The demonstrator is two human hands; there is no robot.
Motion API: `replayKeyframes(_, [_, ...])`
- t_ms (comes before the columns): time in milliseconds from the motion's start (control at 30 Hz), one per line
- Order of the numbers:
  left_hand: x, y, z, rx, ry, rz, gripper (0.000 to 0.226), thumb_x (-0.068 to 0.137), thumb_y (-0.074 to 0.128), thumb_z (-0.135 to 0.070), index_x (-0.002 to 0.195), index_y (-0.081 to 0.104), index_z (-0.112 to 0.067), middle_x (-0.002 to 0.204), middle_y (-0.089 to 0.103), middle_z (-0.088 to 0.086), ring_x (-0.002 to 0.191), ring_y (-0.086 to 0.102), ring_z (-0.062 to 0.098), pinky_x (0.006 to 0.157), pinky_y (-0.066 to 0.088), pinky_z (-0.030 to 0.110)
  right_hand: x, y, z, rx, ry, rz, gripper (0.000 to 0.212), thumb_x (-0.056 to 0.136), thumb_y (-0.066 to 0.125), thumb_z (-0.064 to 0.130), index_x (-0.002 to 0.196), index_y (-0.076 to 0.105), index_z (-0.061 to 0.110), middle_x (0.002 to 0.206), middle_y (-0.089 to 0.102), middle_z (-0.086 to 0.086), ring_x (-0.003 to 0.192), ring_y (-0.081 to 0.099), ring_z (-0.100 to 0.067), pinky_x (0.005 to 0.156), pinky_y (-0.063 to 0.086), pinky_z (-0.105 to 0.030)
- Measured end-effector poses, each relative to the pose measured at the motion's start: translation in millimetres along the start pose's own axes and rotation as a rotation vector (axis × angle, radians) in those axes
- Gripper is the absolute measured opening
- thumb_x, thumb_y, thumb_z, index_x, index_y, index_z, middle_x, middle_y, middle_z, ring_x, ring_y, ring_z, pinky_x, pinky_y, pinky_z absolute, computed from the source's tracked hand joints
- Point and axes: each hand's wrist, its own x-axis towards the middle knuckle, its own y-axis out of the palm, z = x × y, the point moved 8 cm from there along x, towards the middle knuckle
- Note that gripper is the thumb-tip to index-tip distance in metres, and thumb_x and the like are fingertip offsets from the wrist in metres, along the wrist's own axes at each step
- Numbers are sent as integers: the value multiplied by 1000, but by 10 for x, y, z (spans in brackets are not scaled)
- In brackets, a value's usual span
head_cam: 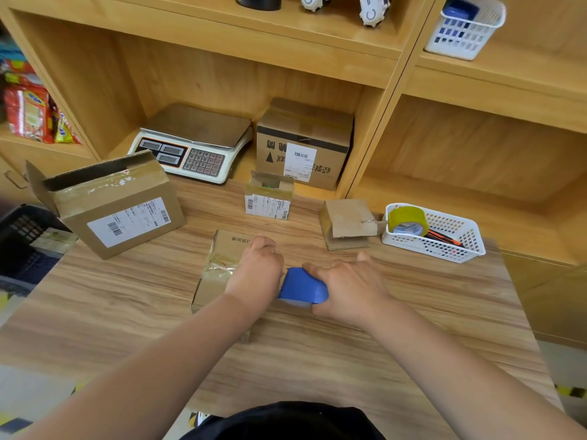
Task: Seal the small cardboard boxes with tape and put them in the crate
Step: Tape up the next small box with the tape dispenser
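A small flat cardboard box point(222, 258) lies at the middle of the wooden table point(413, 328), with old clear tape across its top. My left hand point(259, 268) rests on the box's right part with fingers curled over its far edge. My right hand point(346, 287) grips a blue tape dispenser point(303, 285) at the box's right side. Two more small boxes stand behind: one with a white label point(268, 198) and open flaps, one plain brown point(347, 222). A dark crate point(22, 239) sits off the table's left edge.
A larger open box point(117, 204) with a label stands at the left of the table. A white basket point(444, 236) holding a yellow tape roll point(406, 219) sits at the right. A scale point(193, 144) and a taped carton point(301, 147) occupy the shelf behind.
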Motion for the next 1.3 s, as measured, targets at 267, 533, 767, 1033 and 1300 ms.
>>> replayKeyframes(267, [-72,-166,79,-153,15,-154,30,47,80,9,52,60,-14,66,67,1,94,67,27,104,23,23,-152,501,-457,-14,97,133,73,78,47,69,144,29,41,115,59,0,109,56,-21,96,26,-36])
replayKeyframes(533, [-156,-191,205,-415,-119,-214,16,85,58,1,79,71,-7,94,71,6,118,52,25,109,16,19,-345,1267,-827,-48,311,172,68,99,36,19,152,-6,30,127,43,-9,115,45,-28,95,31,-36])
replayKeyframes(767, [-164,-249,253,-544,-151,-195,20,87,54,5,86,72,-5,100,70,0,126,42,14,92,13,-3,-294,1529,-850,-40,311,43,69,93,48,19,152,13,23,116,57,-6,97,61,-25,88,43,-33])
replayKeyframes(1033, [-140,-206,276,-568,-164,-147,21,89,56,0,91,74,-12,101,68,-7,127,39,9,95,14,-1,2,739,-316,406,232,-517,34,80,53,46,90,72,20,84,66,-3,79,59,-30,73,33,-34])
replayKeyframes(1300, [-136,-227,267,-537,-149,-152,16,88,59,-2,89,73,-8,100,70,1,128,42,15,98,18,7,199,710,51,1273,541,-397,37,80,52,61,67,57,27,64,63,11,78,60,-14,91,43,-46])
